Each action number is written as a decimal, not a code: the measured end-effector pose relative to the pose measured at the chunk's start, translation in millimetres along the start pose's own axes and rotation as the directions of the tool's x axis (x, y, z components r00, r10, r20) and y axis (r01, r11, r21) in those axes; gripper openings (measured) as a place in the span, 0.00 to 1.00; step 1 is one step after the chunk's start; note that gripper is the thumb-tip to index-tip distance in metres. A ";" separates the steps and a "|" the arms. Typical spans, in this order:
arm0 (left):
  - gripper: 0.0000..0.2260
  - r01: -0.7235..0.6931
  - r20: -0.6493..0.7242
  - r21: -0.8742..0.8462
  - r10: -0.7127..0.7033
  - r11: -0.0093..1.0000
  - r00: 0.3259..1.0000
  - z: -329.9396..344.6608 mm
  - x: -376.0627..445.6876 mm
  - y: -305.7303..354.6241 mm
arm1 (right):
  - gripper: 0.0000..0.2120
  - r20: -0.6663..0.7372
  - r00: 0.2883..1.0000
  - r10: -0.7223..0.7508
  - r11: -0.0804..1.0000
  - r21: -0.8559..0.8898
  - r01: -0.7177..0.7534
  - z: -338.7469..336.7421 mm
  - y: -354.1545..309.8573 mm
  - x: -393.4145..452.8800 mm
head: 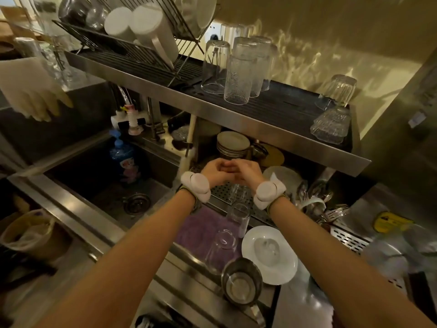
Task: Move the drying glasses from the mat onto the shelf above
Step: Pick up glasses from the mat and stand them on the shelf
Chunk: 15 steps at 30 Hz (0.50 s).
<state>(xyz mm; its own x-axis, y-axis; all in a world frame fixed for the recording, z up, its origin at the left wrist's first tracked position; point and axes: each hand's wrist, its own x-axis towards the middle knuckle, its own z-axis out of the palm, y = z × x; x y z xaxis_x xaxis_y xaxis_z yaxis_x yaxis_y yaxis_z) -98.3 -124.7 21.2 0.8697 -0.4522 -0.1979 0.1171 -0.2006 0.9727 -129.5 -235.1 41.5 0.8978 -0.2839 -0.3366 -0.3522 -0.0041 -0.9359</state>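
Across the middle of the frame runs a steel shelf (236, 114) with a dark ribbed liner, fixed to a yellowish wall dappled with light. Upturned glasses on the shelf (238, 74) cluster near its centre, two more glasses (335, 110) sit at its right end, and a wire dish rack (132, 43) with white cups fills the upper left. Below the shelf, at centre left, lies a deep steel sink (113, 185) with a blue soap bottle (121, 157) at its back edge. A pale rubber glove (30, 91) hangs at the left edge. Lower centre, a purple mat (201, 230) lies on the counter with clear glasses on the mat (238, 218) standing upside down, one nearer the camera and one or two behind. Just right of the mat sits a white plate (269, 254), and a metal cup (241, 280) stands in front of it. Cutlery (324, 207) is heaped at centre right.

Both forearms reach forward, each with a white wrist band. The left hand (215, 172) and right hand (246, 172) meet under the shelf edge, fingers curled together; whether they grip anything I cannot tell, since the fingers hide what lies between them. Stacked crockery behind the hands is shadowed by the shelf. The lower right corner is blurred.
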 end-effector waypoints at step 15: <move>0.30 0.114 0.195 0.096 -0.131 0.989 0.972 47.7 -9.2 -70.6 | 0.10 -0.179 0.978 0.107 0.979 0.192 -0.072 -25.7 73.6 10.3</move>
<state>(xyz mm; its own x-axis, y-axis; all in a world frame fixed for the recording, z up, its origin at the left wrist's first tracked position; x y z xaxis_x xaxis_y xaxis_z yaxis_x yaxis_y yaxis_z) -137.4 -147.8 -51.4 0.7366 -0.5827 -0.3433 0.1686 -0.3334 0.9276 -153.0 -262.9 -28.2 0.7930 -0.4496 -0.4111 -0.3590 0.2003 -0.9116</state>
